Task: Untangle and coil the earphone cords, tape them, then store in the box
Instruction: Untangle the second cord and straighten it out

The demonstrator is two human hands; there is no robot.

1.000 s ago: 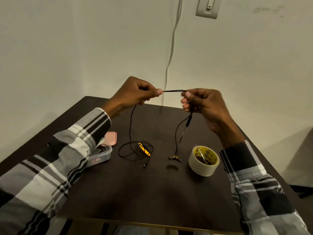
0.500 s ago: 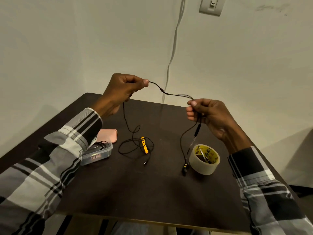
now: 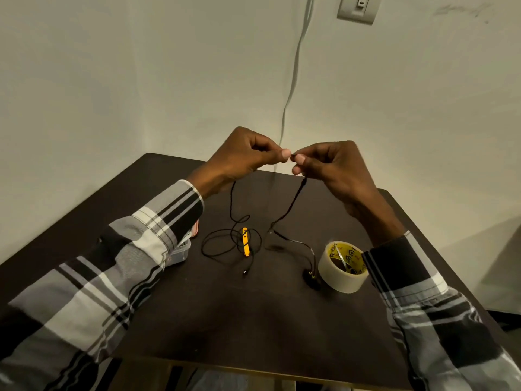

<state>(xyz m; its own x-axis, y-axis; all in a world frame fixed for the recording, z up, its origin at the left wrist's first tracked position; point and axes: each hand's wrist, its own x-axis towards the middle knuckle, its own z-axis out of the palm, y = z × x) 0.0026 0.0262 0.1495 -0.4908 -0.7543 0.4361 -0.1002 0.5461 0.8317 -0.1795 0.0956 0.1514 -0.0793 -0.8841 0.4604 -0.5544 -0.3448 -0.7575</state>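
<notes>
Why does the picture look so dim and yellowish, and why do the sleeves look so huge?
Head view: weak warm light, a soft shadow on the wall beside the table; the wide lens stretches both sleeves at the bottom corners, and the thin earphone cord barely shows.

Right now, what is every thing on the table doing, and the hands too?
Left hand: raised, pinches the earphone cord.
Right hand: raised, pinches the same cord, fingertips nearly meeting the left's.
Earphone cord: hangs from both hands, loose loops lying uncoiled on the table.
Yellow remote: lies flat among the loops.
Earbuds: rest beside the tape.
Tape roll: lies flat, untouched.
Box: mostly hidden behind the left sleeve.
</notes>
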